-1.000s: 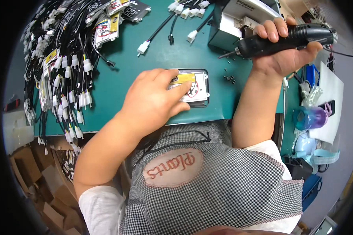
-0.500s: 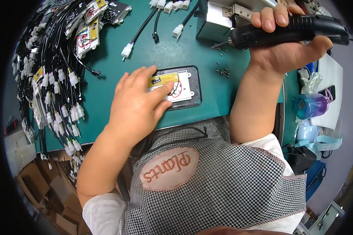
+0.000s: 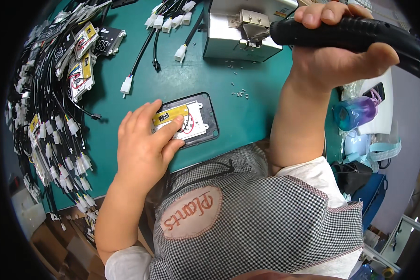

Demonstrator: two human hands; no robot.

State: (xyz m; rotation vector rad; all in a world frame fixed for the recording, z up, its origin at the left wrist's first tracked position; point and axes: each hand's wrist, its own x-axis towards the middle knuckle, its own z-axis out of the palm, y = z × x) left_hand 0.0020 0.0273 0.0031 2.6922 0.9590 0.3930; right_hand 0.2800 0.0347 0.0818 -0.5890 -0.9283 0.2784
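Note:
My left hand [image 3: 142, 144] lies over the left part of a flat black plastic housing [image 3: 210, 109] on the bench, gripping it between its fingers at the far-left edge and its thumb at the near edge. Inside the housing sits a white circuit board [image 3: 198, 128] with a yellow strip [image 3: 177, 113] and thin red and black wires; the index finger presses on it. Raised at the upper right, my right hand [image 3: 329, 65] is wrapped around a black electric screwdriver [image 3: 336, 35]. Its front end is at the metal fixture [image 3: 255, 28] of a silvery box [image 3: 221, 39], and the bit is hidden there.
Several small screws [image 3: 240, 94] lie loose before the box. White-plugged cables [image 3: 127, 84] are at the back, and a heap of wired boards [image 3: 81, 77] and black cables fills the left side. A blue-purple bottle [image 3: 352, 114] stands at the right.
The screwdriver's front end has come to the box's metal fixture; before, its bit showed, apart from it. The whole view has shifted, with the bench things now farther left. My left hand keeps the housing.

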